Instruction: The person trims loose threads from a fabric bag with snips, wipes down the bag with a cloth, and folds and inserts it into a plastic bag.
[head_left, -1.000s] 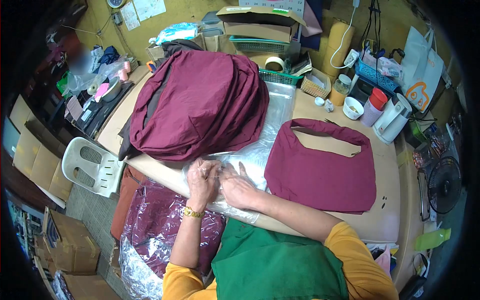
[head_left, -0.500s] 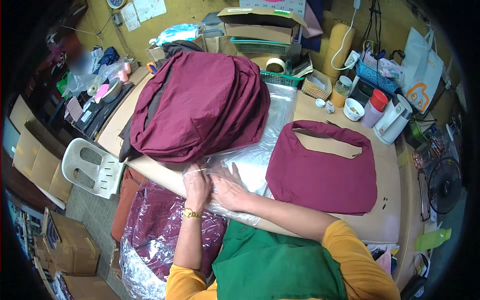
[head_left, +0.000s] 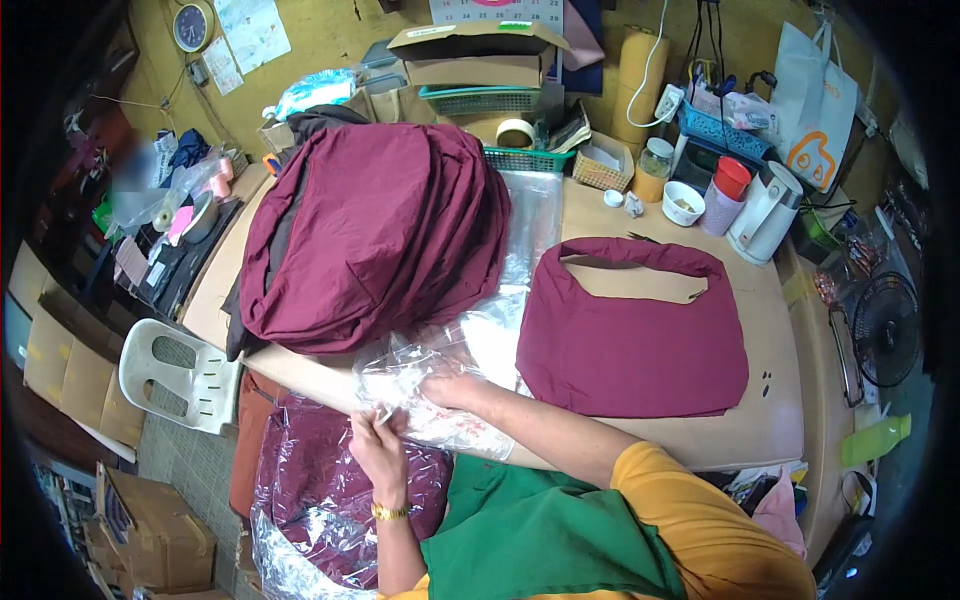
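Note:
A clear plastic bag [head_left: 400, 375] lies crumpled near the table's front edge. My left hand [head_left: 378, 448], with a gold watch at the wrist, is closed in a pinch on the bag's mouth. My right hand [head_left: 450, 388] reaches inside the bag; its fingers look stretched out, seen dimly through the film. To the right, a maroon shoulder bag [head_left: 635, 345] rests flat with its strap spread in a loop. Behind my hands stands a high pile of maroon bags [head_left: 370, 230]. Flat clear plastic bags [head_left: 535, 215] are stacked between the pile and the shoulder bag.
Below the table edge, a large plastic sack [head_left: 345, 490] holds maroon items. A white plastic chair [head_left: 180, 375] stands at left. Along the back are a green basket [head_left: 530, 158], a jar [head_left: 653, 170], a white bowl [head_left: 683, 203] and an electric kettle [head_left: 765, 212].
My left hand has moved down and toward me, pulling the plastic bag's edge. My right hand has gone deeper into the bag. The camera view has shifted slightly.

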